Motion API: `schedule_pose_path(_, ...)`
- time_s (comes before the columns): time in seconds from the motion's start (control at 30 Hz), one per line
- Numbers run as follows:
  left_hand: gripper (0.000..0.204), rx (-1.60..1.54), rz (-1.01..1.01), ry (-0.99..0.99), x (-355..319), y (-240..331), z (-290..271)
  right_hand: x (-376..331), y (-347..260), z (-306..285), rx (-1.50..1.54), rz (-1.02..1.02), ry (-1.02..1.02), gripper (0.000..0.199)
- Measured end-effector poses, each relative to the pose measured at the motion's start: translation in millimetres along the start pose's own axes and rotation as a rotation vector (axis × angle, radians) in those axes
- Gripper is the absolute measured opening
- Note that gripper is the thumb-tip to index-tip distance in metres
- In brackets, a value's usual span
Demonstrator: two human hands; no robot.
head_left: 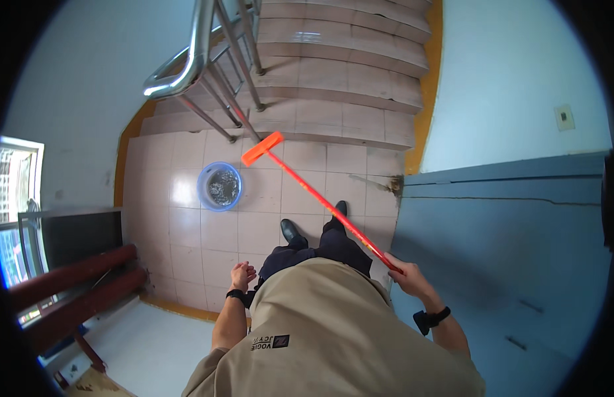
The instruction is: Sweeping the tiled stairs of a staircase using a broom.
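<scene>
A long red-handled mop [318, 196] with a flat orange head slants across the view from lower right to upper left. My right hand [409, 278] is wrapped around the end of its handle, beside my right hip. The orange head hangs in front of the stair foot; whether it touches the floor I cannot tell. My left hand [242, 274] is beside my left hip, its fingers loosely curled with nothing seen in them. A round blue basin [200, 187] stands on the tiles ahead and to the left, holding greyish, glinting water.
Tiled stairs [333, 79] rise ahead, with a steel handrail [181, 76] at their left. A blue-painted wall panel [499, 245] borders the right. On the left are dark red rails [82, 278] and a window [16, 178]. A brown tuft [394, 185] lies by the right wall.
</scene>
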State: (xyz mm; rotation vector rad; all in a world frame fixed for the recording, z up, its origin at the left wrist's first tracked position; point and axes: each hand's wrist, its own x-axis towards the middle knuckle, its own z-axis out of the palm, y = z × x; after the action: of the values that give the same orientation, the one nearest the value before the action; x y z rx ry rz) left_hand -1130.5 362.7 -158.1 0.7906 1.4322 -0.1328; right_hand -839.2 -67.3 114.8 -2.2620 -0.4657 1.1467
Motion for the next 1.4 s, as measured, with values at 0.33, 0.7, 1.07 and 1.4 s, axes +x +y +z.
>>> schedule_pose_path(0.33, 0.026, 0.132, 0.117, -0.118, 5, 77, 54, 55, 55, 9, 0.238, 0.212, 0.424, 0.056)
schedule_pose_path(0.7, 0.024, 0.154, 0.039, -0.028, -1, 56, 30, 153, 47, 39, 0.138, 0.078, 0.389, 0.057)
schedule_pose_path(1.07, 0.021, 0.033, 0.059, -0.021, 3, 39, 9, 154, 65, 17, 0.155, 0.307, 0.354, 0.052)
schedule_pose_path(1.4, 0.020, 0.048, 0.000, -0.009, 16, 35, 5, 121, 70, -2, 0.480, 0.561, 0.476, 0.056)
